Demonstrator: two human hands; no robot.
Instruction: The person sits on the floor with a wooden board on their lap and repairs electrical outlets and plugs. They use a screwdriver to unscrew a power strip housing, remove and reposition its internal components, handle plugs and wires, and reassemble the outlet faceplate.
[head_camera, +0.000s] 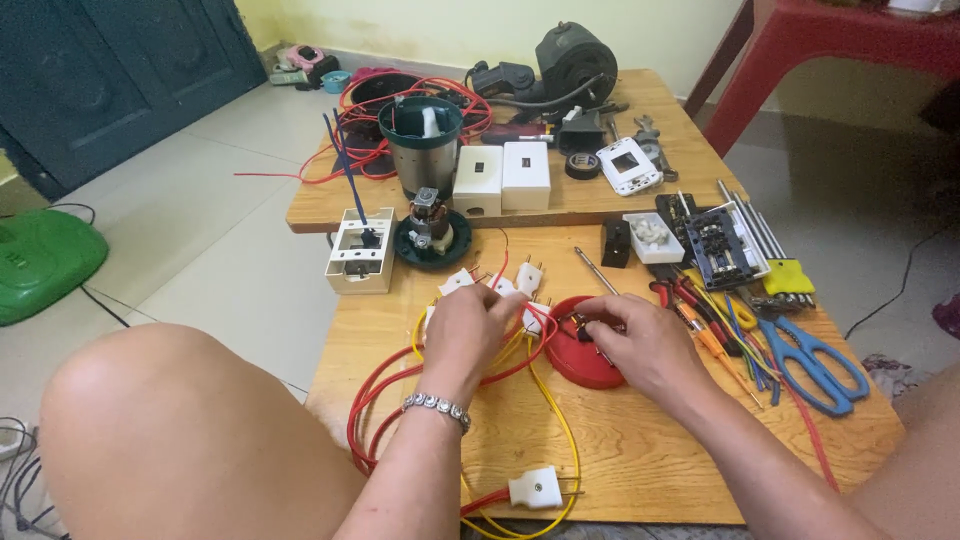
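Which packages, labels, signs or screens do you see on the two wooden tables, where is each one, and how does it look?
No screens or signs are in view.
Small open box: far edge of the near wooden table, right of the middle; white, rectangular, small pale parts inside.
Yellow holder: right side, at the foot of a row of metal rods; flat, rectangular, possibly a sleeve.
Any labels are too small to tell.

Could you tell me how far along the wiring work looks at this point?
Done: one white plug already sits on the red and yellow wires. In hand: the left hand grips wires and the right hand works over the red round base. Left: loose white plugs and an open motor.
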